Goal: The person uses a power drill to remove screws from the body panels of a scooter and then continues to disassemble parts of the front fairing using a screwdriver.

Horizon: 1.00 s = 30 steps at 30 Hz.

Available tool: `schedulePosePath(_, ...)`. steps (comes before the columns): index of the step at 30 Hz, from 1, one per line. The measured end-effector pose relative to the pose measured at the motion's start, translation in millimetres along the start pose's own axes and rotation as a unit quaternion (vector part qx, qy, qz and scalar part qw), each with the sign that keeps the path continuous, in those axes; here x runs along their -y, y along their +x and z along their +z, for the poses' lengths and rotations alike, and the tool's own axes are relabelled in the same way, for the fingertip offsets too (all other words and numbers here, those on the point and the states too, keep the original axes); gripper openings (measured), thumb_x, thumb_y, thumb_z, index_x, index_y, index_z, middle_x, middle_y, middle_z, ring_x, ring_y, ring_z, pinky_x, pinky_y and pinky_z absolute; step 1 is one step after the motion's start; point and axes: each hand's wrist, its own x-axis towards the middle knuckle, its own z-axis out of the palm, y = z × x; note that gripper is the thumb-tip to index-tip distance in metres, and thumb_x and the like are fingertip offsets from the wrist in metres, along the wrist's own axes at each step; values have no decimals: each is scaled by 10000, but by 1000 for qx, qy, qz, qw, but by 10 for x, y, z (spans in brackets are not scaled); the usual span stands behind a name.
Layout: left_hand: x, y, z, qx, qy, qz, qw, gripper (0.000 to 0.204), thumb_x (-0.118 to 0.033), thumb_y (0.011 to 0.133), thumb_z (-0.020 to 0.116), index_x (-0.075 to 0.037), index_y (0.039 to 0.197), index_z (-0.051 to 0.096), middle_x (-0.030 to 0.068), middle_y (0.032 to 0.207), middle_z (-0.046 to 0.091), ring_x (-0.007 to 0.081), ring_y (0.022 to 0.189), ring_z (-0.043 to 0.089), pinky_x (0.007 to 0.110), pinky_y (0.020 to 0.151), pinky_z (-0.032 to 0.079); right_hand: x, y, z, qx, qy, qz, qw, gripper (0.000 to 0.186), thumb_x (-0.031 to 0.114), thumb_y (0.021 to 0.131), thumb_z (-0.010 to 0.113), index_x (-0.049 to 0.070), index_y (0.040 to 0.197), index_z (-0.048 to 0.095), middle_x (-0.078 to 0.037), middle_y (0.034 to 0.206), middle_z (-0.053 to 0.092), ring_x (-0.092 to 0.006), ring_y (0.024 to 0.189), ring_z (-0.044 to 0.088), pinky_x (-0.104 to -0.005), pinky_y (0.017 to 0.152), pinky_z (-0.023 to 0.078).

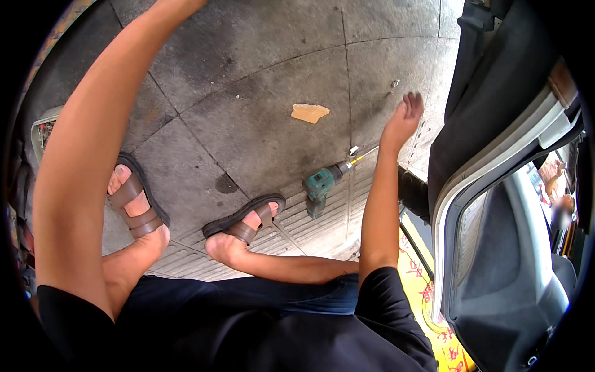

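The right hand [404, 118] is stretched out and open, fingers loosely spread, holding nothing, hanging above the concrete floor [260, 93] at about one o'clock from the middle of the view. The nearest thing to it is a green cordless drill [322, 183], which lies on its side on the floor just below and to the hand's seven o'clock, apart from the fingers, its bit pointing up toward two o'clock; a small white scrap sits by the tip of the bit. The left arm [93, 149] rises from seven o'clock to the top edge near eleven o'clock, and the left hand is cut off beyond the edge, so I cannot tell whether it is open or clenched. Below the drill, at six o'clock, the floor turns into a ribbed metal grating [316, 226]. Two feet in brown sandals [245, 220] rest there, one at centre, the other at nine o'clock. A tan piece of cardboard [310, 112] lies on the concrete at twelve o'clock, well apart from the drill. At three o'clock stands an open car door [496, 167] with dark trim, and a yellow mat with red marks [427, 291] shows at five o'clock beside the person's black sleeve.
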Motion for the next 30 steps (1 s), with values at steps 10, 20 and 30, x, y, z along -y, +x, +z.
schedulePosePath(10, -68, 6, -15, 5, 11, -17, 1000, 110, -136, 830, 589, -71, 902, 642, 151, 843, 656, 357, 851, 611, 454, 794, 456, -169, 145, -64, 29, -65, 79, 994, 287, 125, 940, 586, -6, 1182, 669, -121, 1041, 702, -178, 932, 672, -313, 827, 517)
schedulePosePath(20, -86, 15, -37, 17, 30, -25, 999, 108, -135, 832, 587, -71, 904, 635, 159, 852, 643, 360, 872, 601, 462, 798, 448, 79, 330, 235, 136, -78, 74, 985, 139, 123, 872, 670, 15, 959, 664, -77, 802, 692, -154, 684, 669, -304, 678, 516)
schedulePosePath(30, -44, 20, 41, 16, 30, -15, 999, 115, -150, 841, 590, -83, 922, 638, 169, 871, 646, 359, 886, 604, 458, 809, 442, 267, -361, 222, 146, -104, 31, 983, 143, 97, 854, 660, -7, 952, 655, -166, 870, 675, -268, 802, 679, -375, 735, 523)
